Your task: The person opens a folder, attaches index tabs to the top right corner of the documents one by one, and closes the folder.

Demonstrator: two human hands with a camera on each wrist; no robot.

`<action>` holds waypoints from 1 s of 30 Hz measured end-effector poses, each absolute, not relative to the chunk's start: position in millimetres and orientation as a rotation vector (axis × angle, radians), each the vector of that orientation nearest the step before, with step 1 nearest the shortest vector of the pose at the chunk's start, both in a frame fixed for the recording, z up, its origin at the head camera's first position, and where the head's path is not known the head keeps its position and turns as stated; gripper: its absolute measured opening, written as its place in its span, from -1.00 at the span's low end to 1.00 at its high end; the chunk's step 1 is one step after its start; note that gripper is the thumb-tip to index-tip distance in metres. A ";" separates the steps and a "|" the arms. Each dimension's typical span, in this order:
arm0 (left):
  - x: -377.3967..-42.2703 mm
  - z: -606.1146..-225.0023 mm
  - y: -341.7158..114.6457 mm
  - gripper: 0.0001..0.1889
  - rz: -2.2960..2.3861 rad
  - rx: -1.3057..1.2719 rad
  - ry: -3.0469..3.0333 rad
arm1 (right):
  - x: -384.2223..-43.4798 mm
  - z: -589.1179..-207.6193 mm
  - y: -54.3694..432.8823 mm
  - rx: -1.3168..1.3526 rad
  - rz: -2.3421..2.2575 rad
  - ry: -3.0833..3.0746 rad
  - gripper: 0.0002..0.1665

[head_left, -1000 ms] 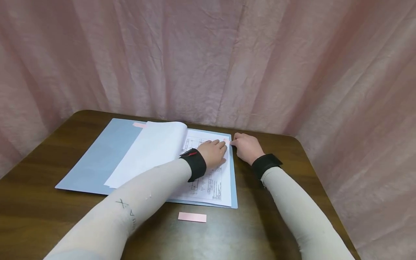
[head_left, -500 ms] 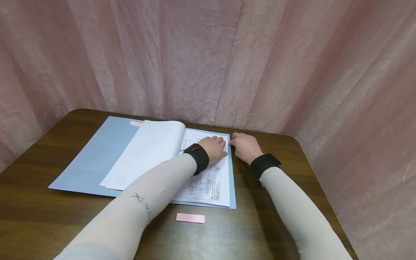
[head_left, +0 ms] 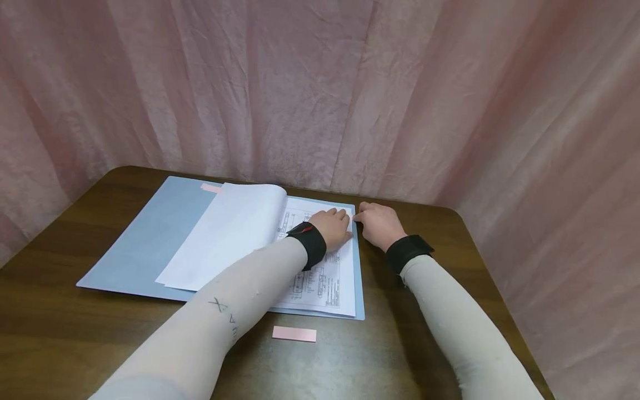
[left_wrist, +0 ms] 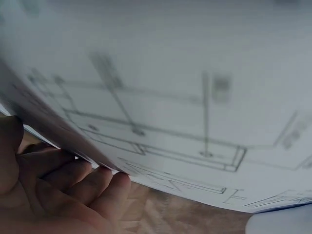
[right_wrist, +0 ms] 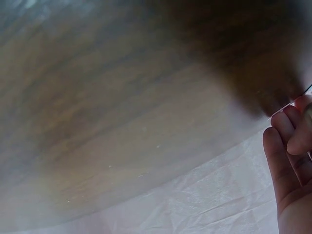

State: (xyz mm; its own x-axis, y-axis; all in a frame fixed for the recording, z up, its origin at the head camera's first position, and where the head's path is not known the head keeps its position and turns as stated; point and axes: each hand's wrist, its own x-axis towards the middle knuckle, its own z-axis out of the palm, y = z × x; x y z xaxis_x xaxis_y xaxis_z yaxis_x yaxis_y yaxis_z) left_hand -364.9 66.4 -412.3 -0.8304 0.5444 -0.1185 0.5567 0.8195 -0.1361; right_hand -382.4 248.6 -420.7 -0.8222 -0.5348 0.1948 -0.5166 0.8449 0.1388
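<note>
A light blue folder (head_left: 137, 244) lies spread on the table, with printed sheets (head_left: 341, 289) of line drawings on its right half. My left hand (head_left: 331, 229) rests on the top sheet near its upper right edge, fingers stretched out together. Just beyond, my right hand (head_left: 381, 226) has its fingers curled at the folder's right edge, thumb and forefinger pinching a small pink sticky tab, mostly hidden between the hands. The left wrist view shows the drawing (left_wrist: 170, 141) close up beside the fingers (left_wrist: 73, 190); the right wrist view shows the right fingertips (right_wrist: 277, 119) at a thin edge.
Turned-back white sheets (head_left: 225, 233) curve over to the left. Another pink tab (head_left: 212, 188) sticks out at their top. A pink sticky pad (head_left: 294, 334) lies on the wooden table (head_left: 370, 361) in front of the folder. A pink curtain (head_left: 310, 94) hangs behind.
My left hand has shifted slightly right and forward, its fingers now covering the place where the pink tab showed. The right hand stays at the folder's edge.
</note>
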 end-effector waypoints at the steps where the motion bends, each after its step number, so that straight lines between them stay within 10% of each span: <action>1: -364.8 -413.8 67.1 -0.29 -0.269 0.895 2.916 | -382.8 -420.2 248.6 0.810 -0.115 -2.797 -0.55; 30: -346.6 -392.4 60.0 -0.32 -0.274 0.889 2.949 | -378.1 -416.2 242.9 0.780 -0.111 -2.813 -0.56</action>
State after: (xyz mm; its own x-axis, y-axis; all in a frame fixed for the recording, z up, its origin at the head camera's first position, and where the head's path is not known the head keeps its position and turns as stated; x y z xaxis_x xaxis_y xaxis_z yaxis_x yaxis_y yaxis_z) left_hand -346.6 60.0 -392.4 -0.8337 0.5434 -0.0980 0.5522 0.8192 -0.1548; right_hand -378.1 242.9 -416.2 -0.8350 -0.5161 0.1907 -0.4994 0.8564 0.1308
